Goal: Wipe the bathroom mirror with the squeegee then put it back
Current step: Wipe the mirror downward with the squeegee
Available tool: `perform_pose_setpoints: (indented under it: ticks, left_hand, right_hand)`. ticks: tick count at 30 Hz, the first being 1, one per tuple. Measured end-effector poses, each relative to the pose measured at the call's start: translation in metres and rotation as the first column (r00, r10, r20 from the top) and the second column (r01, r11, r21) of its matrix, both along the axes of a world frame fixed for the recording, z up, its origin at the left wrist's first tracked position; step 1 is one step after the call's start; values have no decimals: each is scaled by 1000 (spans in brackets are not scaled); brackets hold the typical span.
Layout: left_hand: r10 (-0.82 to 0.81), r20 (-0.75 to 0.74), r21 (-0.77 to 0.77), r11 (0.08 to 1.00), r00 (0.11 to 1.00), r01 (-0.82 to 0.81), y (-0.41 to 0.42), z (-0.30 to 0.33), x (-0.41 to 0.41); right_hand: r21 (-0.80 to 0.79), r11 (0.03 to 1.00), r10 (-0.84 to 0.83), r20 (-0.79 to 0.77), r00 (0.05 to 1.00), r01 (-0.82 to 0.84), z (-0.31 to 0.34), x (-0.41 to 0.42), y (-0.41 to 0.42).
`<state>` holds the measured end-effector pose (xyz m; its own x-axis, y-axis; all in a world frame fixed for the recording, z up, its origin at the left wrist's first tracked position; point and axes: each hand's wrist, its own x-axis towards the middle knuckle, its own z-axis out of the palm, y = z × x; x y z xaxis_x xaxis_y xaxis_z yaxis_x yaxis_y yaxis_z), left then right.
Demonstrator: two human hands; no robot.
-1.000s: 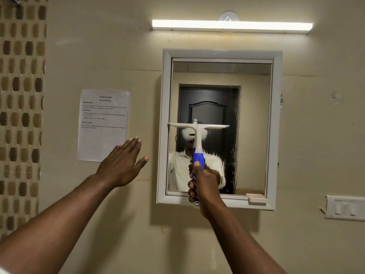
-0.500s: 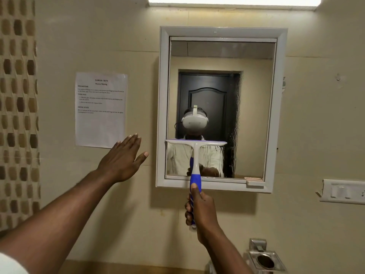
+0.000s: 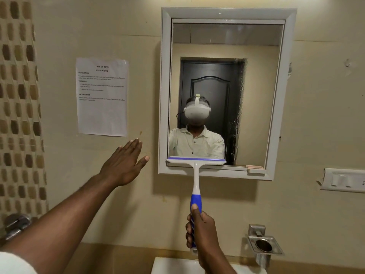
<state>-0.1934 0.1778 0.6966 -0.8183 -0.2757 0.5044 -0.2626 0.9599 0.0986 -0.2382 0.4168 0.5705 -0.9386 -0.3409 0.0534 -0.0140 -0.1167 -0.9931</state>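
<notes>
Your right hand grips squeegee handle; blade has dropped from mid-glass to mirror bottom edge. Left-side stroke finished; right strip remains streaky. Left hand flat, released.

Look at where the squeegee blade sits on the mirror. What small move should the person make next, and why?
Probably lift the squeegee off the glass and set it at the top of the streaky strip on the right of the mirror. The blade lies at the mirror's bottom edge, so this stroke looks finished, while that strip looks unwiped. The right hand grips the handle; the left hand is open beside the frame.
</notes>
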Motion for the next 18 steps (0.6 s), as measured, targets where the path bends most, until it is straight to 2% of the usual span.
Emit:
perform_pose_setpoints:
  ticks: [7,11,14,18]
  left_hand:
    - [-6,9,15,1000,1000,6,1,-11,3]
    - [-13,-8,13,1000,1000,13,-1,-8,6]
    - [-16,-48,-5,1000,999,16,-3,8,8]
    - [-29,-122,-35,999,992,25,-3,47,8]
  right_hand:
    - [13,1000,-23,13,1000,23,-7,8,-1]
    - [-27,992,-124,-8,992,124,3,12,-1]
    - [-90,983,-165,-69,984,159,38,5,0]
    - [-183,978,-154,-283,946,105,133,-16,6]
